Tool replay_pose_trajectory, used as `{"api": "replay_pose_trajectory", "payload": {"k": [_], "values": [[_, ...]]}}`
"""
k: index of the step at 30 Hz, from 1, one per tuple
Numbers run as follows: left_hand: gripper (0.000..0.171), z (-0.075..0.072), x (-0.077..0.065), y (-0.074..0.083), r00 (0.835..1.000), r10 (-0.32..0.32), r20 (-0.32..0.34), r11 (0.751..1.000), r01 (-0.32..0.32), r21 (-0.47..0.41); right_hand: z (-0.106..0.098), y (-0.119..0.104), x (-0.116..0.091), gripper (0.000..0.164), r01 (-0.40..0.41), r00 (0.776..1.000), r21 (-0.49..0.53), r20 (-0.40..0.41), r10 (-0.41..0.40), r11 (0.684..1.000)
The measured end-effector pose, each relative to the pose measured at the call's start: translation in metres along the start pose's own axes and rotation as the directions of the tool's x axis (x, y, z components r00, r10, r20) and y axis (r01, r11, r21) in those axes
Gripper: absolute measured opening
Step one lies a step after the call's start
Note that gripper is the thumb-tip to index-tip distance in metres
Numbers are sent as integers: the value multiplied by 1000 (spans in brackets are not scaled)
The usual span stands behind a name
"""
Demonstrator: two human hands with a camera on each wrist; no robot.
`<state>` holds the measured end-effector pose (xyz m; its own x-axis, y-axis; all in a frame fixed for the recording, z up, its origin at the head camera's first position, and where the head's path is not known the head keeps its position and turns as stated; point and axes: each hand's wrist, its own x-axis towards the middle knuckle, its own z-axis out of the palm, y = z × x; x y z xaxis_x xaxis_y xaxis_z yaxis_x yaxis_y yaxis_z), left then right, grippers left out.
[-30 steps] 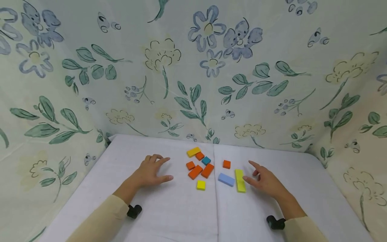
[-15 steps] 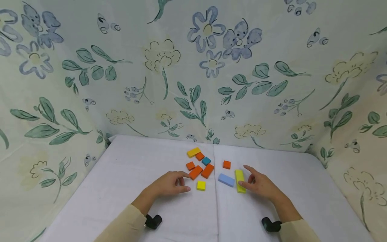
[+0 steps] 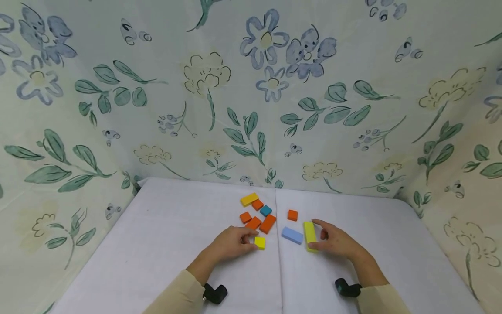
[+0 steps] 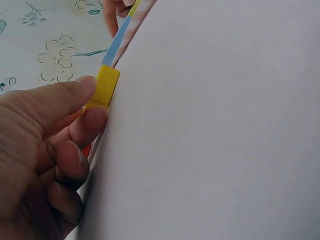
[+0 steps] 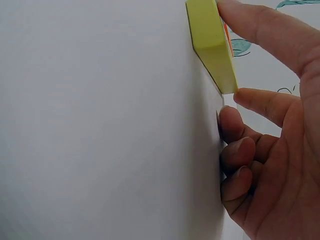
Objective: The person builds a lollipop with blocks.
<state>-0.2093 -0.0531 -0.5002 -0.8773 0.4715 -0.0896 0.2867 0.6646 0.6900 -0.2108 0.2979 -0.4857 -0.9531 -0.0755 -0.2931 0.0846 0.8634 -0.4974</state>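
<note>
Head view: two bare hands are held low over a table spread with white cloth [image 3: 164,226], with a pale hanging fabric printed with flowers and leaves [image 3: 251,96] behind. A small square bright yellow block [image 3: 259,243] is pinched between the thumb and index finger of the left hand [image 3: 233,242]; a two-finger hold is probably used because so small a piece offers little else to grasp. A long rectangular yellow-green block [image 3: 310,233] is gripped by the right hand [image 3: 339,242], with the thumb toward its near end and the index finger at its far end, perhaps so that it can be steadied along its length. Whether either block is raised cannot be told. Between them, a long light blue block [image 3: 292,235] is left untouched, angled beside the yellow-green one. Beyond it, a small orange square block [image 3: 292,215] is set apart. Past the left fingers, more orange blocks [image 3: 268,223], a teal square block [image 3: 266,210] and a long amber block [image 3: 249,199] are loosely clustered, seemingly in no order.
</note>
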Motion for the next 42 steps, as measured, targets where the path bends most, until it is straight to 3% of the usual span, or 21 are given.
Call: {"api": "replay_pose_trajectory", "payload": {"k": [4,9,13,20,31,38,42], "values": [[34,3,0,1,1000,-6,-13,1000,6,23,0,1,-2,101,7,1000,-20,8,-7,1000],[32,5,0,-2,999,-11,-33,1000,12,22,-3,-2,-5,114,-11,997,-43,81,15,999],[31,6,-1,-6,999,-15,-52,1000,14,-22,-4,-3,-6,118,0,994,-61,108,7,998],[30,5,-5,-15,998,-10,-68,986,-1,-164,0,-1,-6,114,-8,998,-34,60,10,999],[31,0,-5,-17,998,-24,-66,968,7,-252,6,-4,-14,113,15,999,56,-34,-13,998],[25,3,-5,-18,995,-13,-96,979,-7,-204,18,-28,-26,110,15,999,115,-33,-11,993],[26,4,-5,-18,995,-21,-101,985,3,-172,26,-50,-33,109,69,998,121,-6,-68,990]]}}
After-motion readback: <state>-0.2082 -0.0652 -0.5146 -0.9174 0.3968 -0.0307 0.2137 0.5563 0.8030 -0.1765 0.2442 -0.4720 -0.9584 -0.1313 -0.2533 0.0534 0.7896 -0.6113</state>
